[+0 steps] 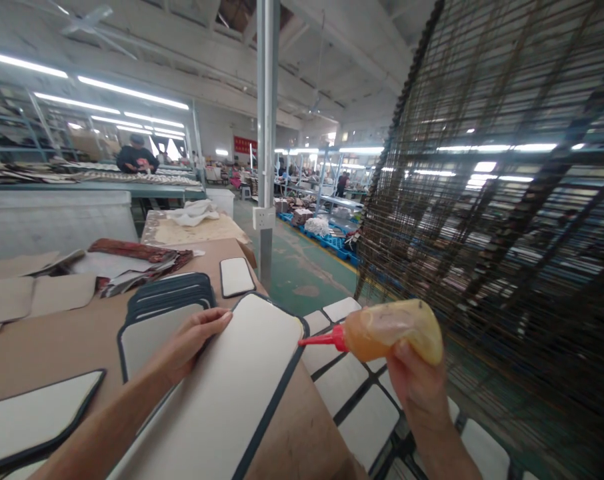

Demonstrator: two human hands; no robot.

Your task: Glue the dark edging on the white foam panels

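Observation:
My left hand (195, 337) lies on the left edge of a large white panel with dark trim (232, 393), fingers stretched out and pressing it onto the brown table (57, 340). My right hand (415, 380) grips a squeeze bottle of amber glue (392, 330). Its red nozzle (319, 340) points left, just off the panel's right edge. A stack of similar dark-trimmed panels (167, 303) lies just behind my left hand.
Another white panel (32, 417) lies at the front left and a small one (236, 276) further back. White panels (367, 420) rest on a low rack to the right. A tall wire rack (497, 220) fills the right side. A steel post (267, 133) stands behind the table. A person (136, 159) works far left.

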